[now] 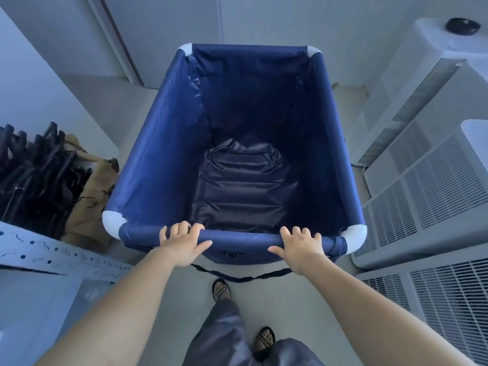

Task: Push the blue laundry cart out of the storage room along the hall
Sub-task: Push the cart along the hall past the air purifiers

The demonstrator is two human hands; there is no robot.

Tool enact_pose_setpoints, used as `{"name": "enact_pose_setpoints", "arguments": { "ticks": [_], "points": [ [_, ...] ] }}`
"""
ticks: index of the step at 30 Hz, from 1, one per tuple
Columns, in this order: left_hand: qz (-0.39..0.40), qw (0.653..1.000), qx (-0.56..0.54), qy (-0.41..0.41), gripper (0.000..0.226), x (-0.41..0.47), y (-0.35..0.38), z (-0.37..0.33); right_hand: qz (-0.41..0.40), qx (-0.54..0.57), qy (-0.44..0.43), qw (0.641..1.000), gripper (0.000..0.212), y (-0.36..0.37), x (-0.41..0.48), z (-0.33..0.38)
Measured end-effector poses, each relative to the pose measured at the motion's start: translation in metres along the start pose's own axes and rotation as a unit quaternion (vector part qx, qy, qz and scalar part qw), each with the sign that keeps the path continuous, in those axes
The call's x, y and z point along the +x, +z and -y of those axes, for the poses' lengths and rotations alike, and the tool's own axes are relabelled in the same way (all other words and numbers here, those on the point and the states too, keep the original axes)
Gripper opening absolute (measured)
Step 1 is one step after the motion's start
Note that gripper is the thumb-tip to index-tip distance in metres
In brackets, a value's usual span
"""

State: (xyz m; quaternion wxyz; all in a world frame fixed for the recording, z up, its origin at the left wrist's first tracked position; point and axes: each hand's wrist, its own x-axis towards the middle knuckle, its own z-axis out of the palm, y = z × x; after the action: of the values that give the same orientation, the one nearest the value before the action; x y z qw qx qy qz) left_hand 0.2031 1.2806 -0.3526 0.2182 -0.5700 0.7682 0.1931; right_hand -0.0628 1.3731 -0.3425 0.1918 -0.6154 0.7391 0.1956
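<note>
The blue laundry cart stands right in front of me, a deep fabric bin on a tube frame with white corner joints. It holds nothing but its dark crumpled liner. My left hand grips the near top rail left of centre, fingers curled over it. My right hand grips the same rail right of centre. A dark strap hangs loose below the rail, above my feet.
White air-conditioner units are stacked close along the right. On the left a metal shelf carries dark hangers and a tan bag. A door frame and white wall lie beyond the cart.
</note>
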Motion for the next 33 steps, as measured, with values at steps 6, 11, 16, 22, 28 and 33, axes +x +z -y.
{"name": "enact_pose_setpoints", "arguments": {
  "ticks": [6, 11, 16, 22, 28, 33],
  "points": [
    [-0.010, 1.000, -0.002, 0.012, 0.047, 0.063, -0.036, -0.002, -0.013, -0.004, 0.010, 1.000, 0.059, -0.035, 0.060, -0.012],
    [-0.014, 1.000, -0.009, 0.021, 0.047, 0.127, -0.072, -0.002, -0.014, 0.002, 0.023, 1.000, 0.060, -0.069, 0.118, -0.021],
    [-0.021, 0.999, -0.021, 0.036, 0.047, 0.184, -0.109, -0.005, -0.001, 0.010, 0.042, 0.999, 0.061, -0.104, 0.171, -0.029],
    [-0.048, 0.997, -0.020, 0.048, 0.047, 0.242, -0.145, -0.008, 0.012, 0.013, 0.059, 0.998, 0.062, -0.142, 0.222, -0.035],
    [-0.037, 0.997, -0.009, 0.061, 0.048, 0.289, -0.177, -0.011, 0.025, 0.014, 0.069, 0.997, 0.063, -0.169, 0.262, -0.041],
    [-0.026, 0.997, 0.003, 0.071, 0.050, 0.328, -0.207, -0.015, 0.039, 0.018, 0.072, 0.997, 0.065, -0.194, 0.303, -0.050]
  ]
}}
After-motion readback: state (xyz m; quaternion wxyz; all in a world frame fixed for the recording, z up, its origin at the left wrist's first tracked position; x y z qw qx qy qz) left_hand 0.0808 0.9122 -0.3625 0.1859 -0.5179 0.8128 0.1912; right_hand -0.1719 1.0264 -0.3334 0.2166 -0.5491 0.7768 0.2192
